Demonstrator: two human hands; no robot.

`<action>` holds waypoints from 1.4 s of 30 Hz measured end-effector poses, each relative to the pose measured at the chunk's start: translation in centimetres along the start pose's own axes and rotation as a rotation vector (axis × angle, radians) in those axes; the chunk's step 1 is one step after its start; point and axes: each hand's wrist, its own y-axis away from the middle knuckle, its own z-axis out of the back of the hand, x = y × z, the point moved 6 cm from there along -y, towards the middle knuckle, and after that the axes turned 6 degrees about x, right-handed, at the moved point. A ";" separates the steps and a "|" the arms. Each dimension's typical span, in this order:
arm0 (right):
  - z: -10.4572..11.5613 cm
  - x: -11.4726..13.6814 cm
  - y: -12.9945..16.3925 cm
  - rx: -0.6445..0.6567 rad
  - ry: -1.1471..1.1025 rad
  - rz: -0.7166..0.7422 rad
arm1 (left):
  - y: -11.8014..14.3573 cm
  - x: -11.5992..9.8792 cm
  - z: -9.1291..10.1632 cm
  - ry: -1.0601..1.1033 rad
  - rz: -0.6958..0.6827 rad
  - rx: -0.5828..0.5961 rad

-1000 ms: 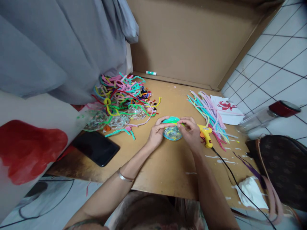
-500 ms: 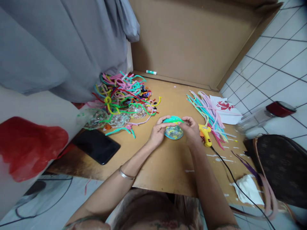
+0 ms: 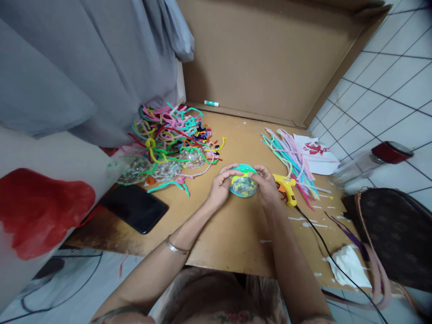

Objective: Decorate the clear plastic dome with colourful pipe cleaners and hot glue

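Note:
A clear plastic dome (image 3: 245, 188), edged in blue and crossed by green and yellow pipe cleaner strips, is held up between both hands over the table. My left hand (image 3: 222, 183) grips its left side, thumb and fingers closed on the strip. From the right, my right hand (image 3: 265, 181) pinches the strip near the dome's upper right edge. Just right of that hand lies a yellow hot glue gun (image 3: 287, 189), its front partly hidden. What exactly sits under the fingertips cannot be made out.
Tangled pipe cleaners (image 3: 168, 130) and clear domes (image 3: 165, 171) lie at left, beside a black phone (image 3: 137, 208). Straight pipe cleaners (image 3: 293, 157), a glass bottle (image 3: 357, 166) and a brown bag (image 3: 391, 238) stand right. The glue gun's cord (image 3: 324, 240) trails rightward. Cardboard (image 3: 256, 63) rises behind.
My right thumb and fingers have shifted slightly along the strip on the dome. Both hands keep hold of it; the view has moved a little.

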 end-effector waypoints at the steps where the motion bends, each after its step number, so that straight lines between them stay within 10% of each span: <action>1: 0.0 0.0 0.0 -0.011 -0.015 -0.009 | 0.0 0.0 0.0 0.005 0.002 -0.005; 11: -0.1 0.1 0.4 -0.015 -0.014 -0.016 | 0.1 0.5 0.1 0.138 0.097 -0.092; 25: -0.9 0.4 1.2 -0.041 -0.009 -0.020 | 0.2 -3.5 0.7 -0.394 -0.084 -0.198; 42: -1.6 0.8 2.0 -0.045 -0.067 -0.013 | -0.3 -1.0 0.6 -0.125 0.178 -0.177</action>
